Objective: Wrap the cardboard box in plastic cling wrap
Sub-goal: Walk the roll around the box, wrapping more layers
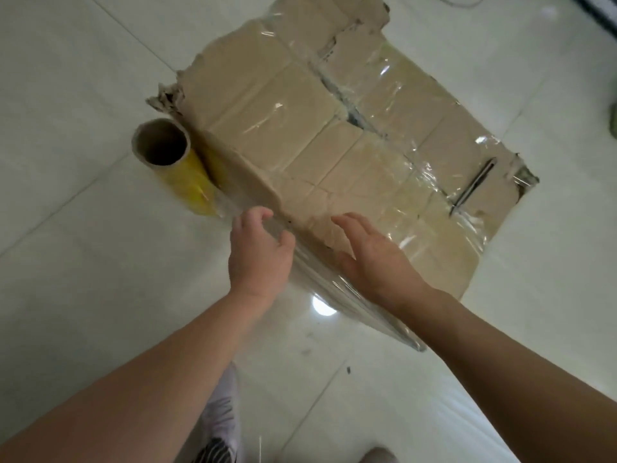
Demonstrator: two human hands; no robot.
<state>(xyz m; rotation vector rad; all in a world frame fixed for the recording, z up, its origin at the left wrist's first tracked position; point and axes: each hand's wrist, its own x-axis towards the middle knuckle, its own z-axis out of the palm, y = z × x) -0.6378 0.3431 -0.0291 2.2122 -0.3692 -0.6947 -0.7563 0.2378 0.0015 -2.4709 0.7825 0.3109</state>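
Note:
A worn cardboard box (320, 128) stands on the tiled floor, its top and near side covered in shiny cling wrap. The cling wrap roll (177, 162), a cardboard tube with a yellow label, leans against the box's left side. A sheet of film (317, 275) runs from the roll across the box's near corner. My left hand (258, 252) pinches that film at the corner, fingers curled. My right hand (374, 252) lies with straight fingers on the wrapped top edge of the box, just right of the left hand.
The floor is glossy white tile (83, 262) with a lamp glare near the box's base. My shoes (220, 426) show at the bottom edge. A dark strip (597, 8) runs along the top right corner.

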